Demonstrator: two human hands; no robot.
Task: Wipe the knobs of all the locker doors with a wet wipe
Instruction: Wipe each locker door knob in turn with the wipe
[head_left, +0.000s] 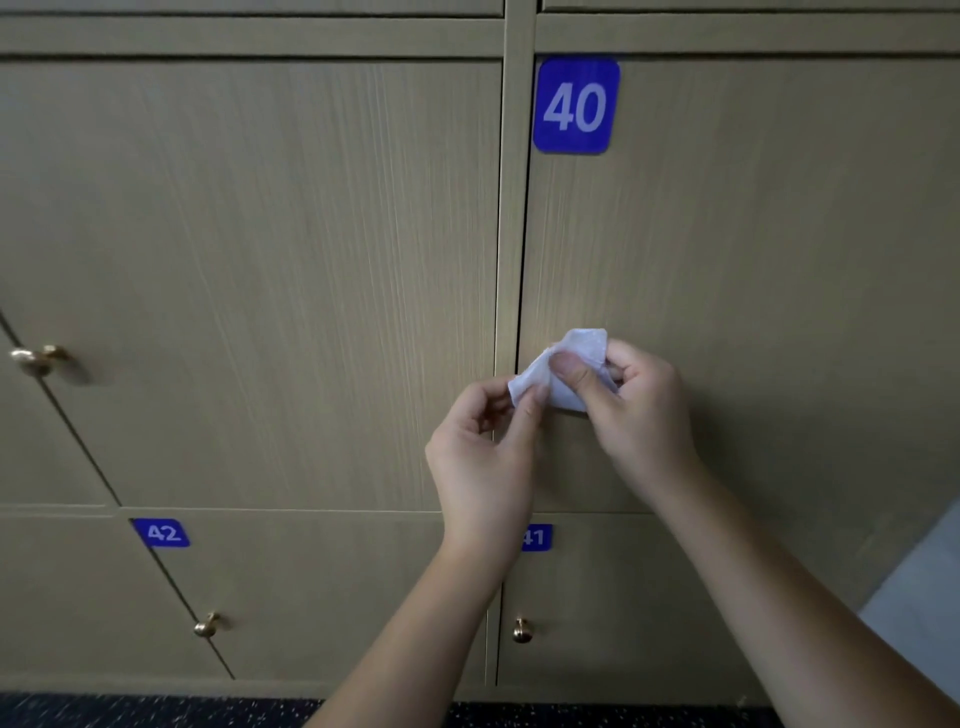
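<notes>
Single head-worn wide-angle view, facing forward and slightly down at a wall of beige wood-grain locker doors (249, 270), close range. Blue square number plate "40" (575, 105) sits upper right of centre; dark speckled floor strip (156, 712) along bottom edge.

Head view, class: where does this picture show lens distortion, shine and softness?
Head view: wide-angle bending bows the locker frame and slants the door edges at left; the brass knob catches a highlight and throws a shadow; the wet wipe and both hands look slightly soft.
</notes>
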